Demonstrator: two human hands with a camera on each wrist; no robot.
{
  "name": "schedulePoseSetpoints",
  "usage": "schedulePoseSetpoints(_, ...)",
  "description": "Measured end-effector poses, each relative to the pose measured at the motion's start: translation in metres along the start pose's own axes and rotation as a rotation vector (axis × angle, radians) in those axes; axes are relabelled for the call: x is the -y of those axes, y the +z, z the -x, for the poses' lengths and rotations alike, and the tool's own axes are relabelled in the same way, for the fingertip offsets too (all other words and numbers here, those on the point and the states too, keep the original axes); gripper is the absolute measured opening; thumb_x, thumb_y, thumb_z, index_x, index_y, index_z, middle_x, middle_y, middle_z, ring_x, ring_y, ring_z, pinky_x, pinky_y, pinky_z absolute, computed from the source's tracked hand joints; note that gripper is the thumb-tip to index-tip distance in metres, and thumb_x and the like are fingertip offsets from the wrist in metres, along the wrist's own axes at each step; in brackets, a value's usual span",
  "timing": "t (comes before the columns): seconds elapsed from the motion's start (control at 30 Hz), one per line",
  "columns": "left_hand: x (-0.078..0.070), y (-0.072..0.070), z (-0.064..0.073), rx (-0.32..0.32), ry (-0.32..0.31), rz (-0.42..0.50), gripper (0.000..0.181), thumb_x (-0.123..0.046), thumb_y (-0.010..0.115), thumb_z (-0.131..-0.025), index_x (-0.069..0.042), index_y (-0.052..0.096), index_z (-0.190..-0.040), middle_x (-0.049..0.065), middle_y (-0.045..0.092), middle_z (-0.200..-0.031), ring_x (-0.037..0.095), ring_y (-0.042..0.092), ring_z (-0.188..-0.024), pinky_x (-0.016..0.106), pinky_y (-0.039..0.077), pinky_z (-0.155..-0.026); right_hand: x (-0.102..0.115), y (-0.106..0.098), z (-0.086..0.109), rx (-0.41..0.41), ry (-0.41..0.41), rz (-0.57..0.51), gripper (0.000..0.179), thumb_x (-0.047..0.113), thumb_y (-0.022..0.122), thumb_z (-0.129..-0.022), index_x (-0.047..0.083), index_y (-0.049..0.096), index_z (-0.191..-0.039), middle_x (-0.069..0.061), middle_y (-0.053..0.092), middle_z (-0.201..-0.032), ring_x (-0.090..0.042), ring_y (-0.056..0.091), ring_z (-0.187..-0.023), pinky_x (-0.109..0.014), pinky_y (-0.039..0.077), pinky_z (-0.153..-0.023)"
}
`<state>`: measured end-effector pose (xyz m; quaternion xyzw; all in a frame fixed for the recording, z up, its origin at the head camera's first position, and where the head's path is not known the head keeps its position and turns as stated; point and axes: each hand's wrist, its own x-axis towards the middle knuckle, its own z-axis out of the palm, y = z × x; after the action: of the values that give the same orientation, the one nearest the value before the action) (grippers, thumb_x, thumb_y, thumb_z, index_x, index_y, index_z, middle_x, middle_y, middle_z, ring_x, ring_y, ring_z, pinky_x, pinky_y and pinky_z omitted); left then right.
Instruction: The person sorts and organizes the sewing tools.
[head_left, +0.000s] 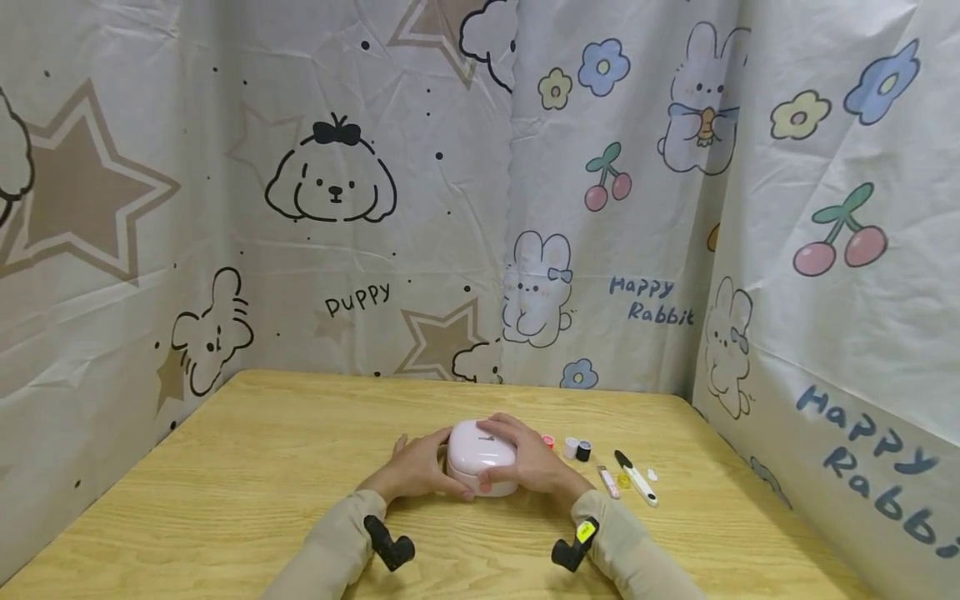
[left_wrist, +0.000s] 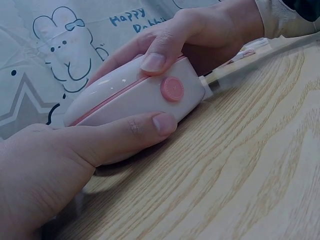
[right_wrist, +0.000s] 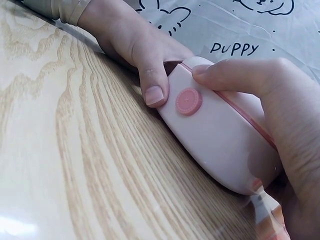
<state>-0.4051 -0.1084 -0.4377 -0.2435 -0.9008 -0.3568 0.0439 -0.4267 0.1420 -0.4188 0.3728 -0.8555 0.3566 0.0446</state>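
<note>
A glossy pale pink case with rounded corners sits on the table between the two hands. Along its side runs a darker pink seam under the lid, and a round pink button stands out below the seam. My left hand grips the left side, its thumb lying along the lower front wall. From the right, my right hand holds the case with its fingers over the lid. The right thumb presses at the seam, just above the button. The far fingers of both hands are partly hidden by the case.
Right of the case lie a small red item, a white spool, a black spool, a pink-and-white slim tool, a yellow piece and a black-and-white knife-like tool. A printed curtain encloses the wooden table.
</note>
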Motion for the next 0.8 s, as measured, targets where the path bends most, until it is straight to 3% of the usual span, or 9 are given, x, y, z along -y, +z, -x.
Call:
schedulePoseSetpoints(0.43,-0.0003,-0.0007,-0.0003,0.005,0.024,-0.017,0.114,-0.059,0.093,-0.068,-0.011,0.042,-0.157,0.010,0.053,-0.152,0.034,0.049,-0.138,0.080,0.005,-0.109,0.0024,-0.0001,0.0013,-0.010,0.037,0.037,0.086,0.054,0.082,-0.074,0.022,0.057,-0.150,-0.003,0.048,-0.151,-0.028,0.048,-0.132,-0.050,0.043,-0.102)
schedulePoseSetpoints(0.63,0.0018,0.0008,-0.0002,0.007,0.034,-0.023,0.115,-0.062,0.092,-0.067,-0.013,0.042,-0.158,0.008,0.053,-0.152,0.033,0.050,-0.137,0.080,0.004,-0.109,0.0028,-0.0011,0.0018,0.000,0.053,0.050,0.086,0.056,0.081,-0.075,0.022,0.057,-0.150,-0.014,0.043,-0.158,-0.035,0.043,-0.139,-0.054,0.041,-0.105)
schedulePoseSetpoints(0.8,0.0035,0.0012,-0.0017,0.009,0.032,-0.026,0.116,-0.063,0.091,-0.066,-0.014,0.041,-0.158,0.006,0.053,-0.153,0.032,0.049,-0.138,0.079,0.003,-0.110,0.0028,-0.0009,0.0011,-0.004,0.049,0.058,0.085,0.055,0.081,-0.074,0.023,0.058,-0.150,-0.009,0.043,-0.157,-0.034,0.044,-0.138,-0.053,0.041,-0.105)
